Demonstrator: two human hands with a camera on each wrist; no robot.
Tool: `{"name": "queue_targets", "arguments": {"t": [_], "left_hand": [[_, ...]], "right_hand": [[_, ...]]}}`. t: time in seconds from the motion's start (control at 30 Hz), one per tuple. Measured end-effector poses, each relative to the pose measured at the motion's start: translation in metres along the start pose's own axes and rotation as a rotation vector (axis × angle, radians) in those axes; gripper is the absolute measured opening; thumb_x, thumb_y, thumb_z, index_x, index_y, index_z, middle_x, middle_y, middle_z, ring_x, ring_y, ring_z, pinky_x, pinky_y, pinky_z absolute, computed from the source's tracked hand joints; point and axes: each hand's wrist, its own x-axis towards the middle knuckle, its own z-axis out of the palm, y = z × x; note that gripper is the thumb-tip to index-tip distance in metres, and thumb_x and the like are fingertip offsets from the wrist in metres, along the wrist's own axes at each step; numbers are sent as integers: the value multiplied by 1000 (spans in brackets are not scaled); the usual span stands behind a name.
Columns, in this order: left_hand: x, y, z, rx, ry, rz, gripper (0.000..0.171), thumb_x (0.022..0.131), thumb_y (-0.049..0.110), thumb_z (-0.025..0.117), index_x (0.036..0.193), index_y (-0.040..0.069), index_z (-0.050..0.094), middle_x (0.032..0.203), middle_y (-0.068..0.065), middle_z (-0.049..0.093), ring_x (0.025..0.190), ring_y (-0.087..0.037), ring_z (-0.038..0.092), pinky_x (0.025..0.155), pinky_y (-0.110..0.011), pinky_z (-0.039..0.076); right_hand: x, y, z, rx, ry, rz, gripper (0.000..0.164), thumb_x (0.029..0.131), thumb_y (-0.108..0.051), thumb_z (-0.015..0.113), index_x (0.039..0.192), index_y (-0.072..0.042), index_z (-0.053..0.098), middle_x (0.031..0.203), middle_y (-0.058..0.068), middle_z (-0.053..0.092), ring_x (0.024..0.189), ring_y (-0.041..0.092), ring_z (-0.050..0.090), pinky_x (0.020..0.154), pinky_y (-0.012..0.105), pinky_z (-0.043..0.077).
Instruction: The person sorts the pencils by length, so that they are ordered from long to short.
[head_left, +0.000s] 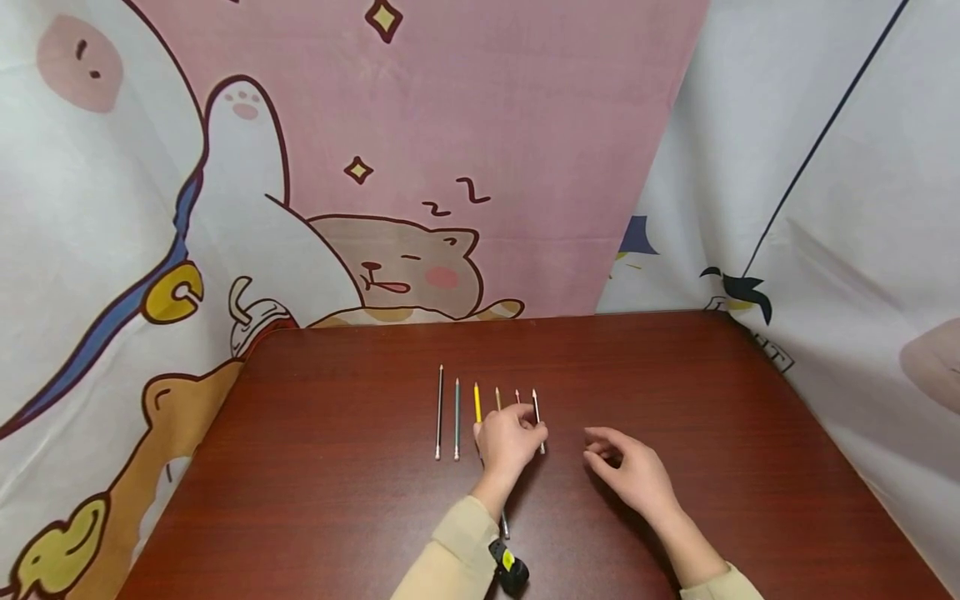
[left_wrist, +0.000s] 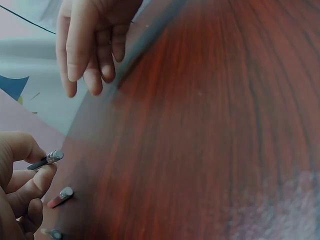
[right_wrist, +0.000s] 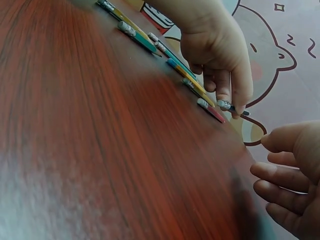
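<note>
My left hand (head_left: 506,437) pinches a black pencil (head_left: 536,408) near its eraser end, between thumb and fingers. In the right wrist view the held pencil (right_wrist: 227,105) appears raised above a red pencil (right_wrist: 212,111). Left of the hand, a black pencil (head_left: 439,417) and a teal pencil (head_left: 457,421) lie side by side, tips pointing away. A yellow pencil (head_left: 477,400) and a gold-coloured pencil (head_left: 498,398) are partly hidden behind the left hand. My right hand (head_left: 633,471) hovers to the right with loosely bent fingers, holding nothing.
Closer to me, a green pencil (right_wrist: 140,37) and another yellow pencil (right_wrist: 125,19) lie on the brown table (head_left: 330,500); the left arm mostly covers them in the head view. A printed cloth (head_left: 555,150) hangs behind the table's far edge.
</note>
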Motion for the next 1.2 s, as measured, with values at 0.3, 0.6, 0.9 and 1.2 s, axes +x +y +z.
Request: {"name": "queue_targets", "arguments": {"t": [0.3,0.6,0.9,1.2], "left_hand": [[2,-2,10,61,30,34,16,68,28,78,83,23,79,56,18,59,67,-16,61,70,-41,36],[1,-3,20,186,54,105,16,67,31,83,81,24,80,63,12,67,67,-18,60,65,-37,34],[2,-2,19,236,59,126,16,67,33,83,80,25,80,65,9,69,67,-19,58,63,-37,33],[3,0,14,206,61,118,17,68,34,83,82,25,80,63,11,67,72,-20,58,67,-39,34]], "right_hand": [[-2,1,-4,-32,2,-34,33,82,-12,79,114,-10,72,83,-14,69,79,12,67,74,41,53],[-1,-2,-7,-20,-5,-6,32,83,-12,79,115,-9,72,81,-13,66,77,13,66,71,39,53],[-2,0,-4,-25,18,-31,32,81,-10,79,112,-9,72,80,-15,66,76,10,64,71,37,52],[-2,0,-1,-10,10,-34,32,81,-9,79,112,-8,72,80,-14,67,76,10,64,71,35,52]]}}
